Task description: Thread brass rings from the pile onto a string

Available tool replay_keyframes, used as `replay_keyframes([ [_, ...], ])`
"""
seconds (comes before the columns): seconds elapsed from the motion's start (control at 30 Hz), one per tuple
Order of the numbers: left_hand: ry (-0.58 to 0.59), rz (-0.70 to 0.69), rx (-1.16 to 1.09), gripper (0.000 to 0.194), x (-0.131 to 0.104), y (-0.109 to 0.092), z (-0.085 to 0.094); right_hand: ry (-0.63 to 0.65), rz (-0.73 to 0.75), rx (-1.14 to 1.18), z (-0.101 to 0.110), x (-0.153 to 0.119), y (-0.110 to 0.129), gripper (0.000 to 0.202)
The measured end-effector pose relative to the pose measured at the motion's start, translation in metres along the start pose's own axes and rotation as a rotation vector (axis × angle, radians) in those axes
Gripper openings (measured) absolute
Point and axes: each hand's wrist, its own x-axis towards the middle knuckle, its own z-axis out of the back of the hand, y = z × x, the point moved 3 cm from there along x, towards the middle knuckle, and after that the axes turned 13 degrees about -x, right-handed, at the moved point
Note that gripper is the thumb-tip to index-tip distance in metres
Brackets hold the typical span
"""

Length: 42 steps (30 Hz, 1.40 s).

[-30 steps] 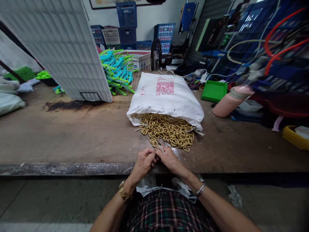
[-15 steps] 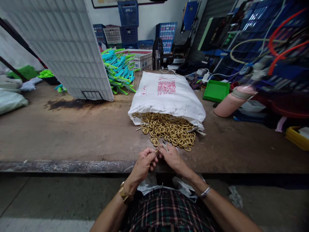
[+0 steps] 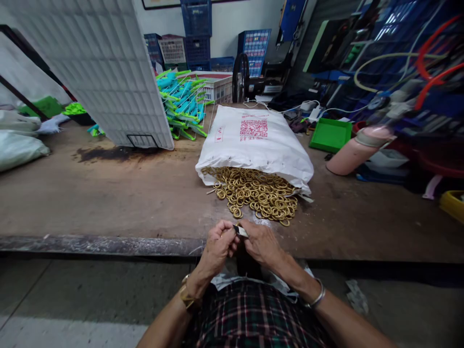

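Observation:
Just above the table's front edge, my two hands meet fingertip to fingertip. My left hand (image 3: 218, 245) is closed in a pinch; a sliver of gold between the fingertips looks like one brass-coloured ring (image 3: 238, 224), mostly hidden. In my right hand (image 3: 264, 243) is a small knife-like tool (image 3: 242, 232) with a pale body and a dark tip, which points left at the left fingertips. Right beyond my hands lies a heap of brass-coloured rings (image 3: 259, 195), spilling from the mouth of a white woven sack (image 3: 232, 145) with red print.
On the brown table (image 3: 108, 203) a white ribbed panel (image 3: 119, 82) stands at left, beside stacked teal and green plastic parts (image 3: 184, 104). At right are a green tray (image 3: 330, 135) and a tilted pink bottle (image 3: 350, 154). Blue crates (image 3: 197, 48) stand behind.
The tool in my right hand has swung from pointing up and away to pointing left at my left fingertips. The view has shifted slightly; sack and heap look the same.

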Motion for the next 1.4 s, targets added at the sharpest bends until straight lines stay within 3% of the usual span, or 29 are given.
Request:
replay_keyframes([
  [0.47, -0.039, -0.010, 0.046, 0.030, -0.001, 0.001, 0.001, 0.067, -0.085, -0.066, 0.003, 0.002, 0.005, 0.028],
  [0.7, 0.075, -0.062, 0.105, 0.034, -0.015, -0.012, -0.008, 0.112, -0.233, -0.118, -0.008, 0.006, -0.023, 0.020],
  [0.8, 0.050, -0.062, 0.047, 0.034, -0.014, -0.013, -0.009, -0.002, -0.261, 0.060, -0.003, 0.006, -0.025, 0.018],
  [0.93, 0.004, -0.032, 0.033, 0.036, -0.008, -0.007, -0.006, -0.100, -0.248, 0.453, 0.008, 0.006, -0.011, 0.027],
  [1.1, -0.008, -0.018, 0.081, 0.034, -0.008, -0.004, -0.003, -0.056, -0.111, 0.667, 0.009, 0.006, 0.004, 0.026],
  [1.4, 0.004, -0.035, 0.108, 0.029, -0.008, 0.001, -0.003, -0.014, -0.225, 0.817, 0.001, 0.008, 0.001, 0.025],
])
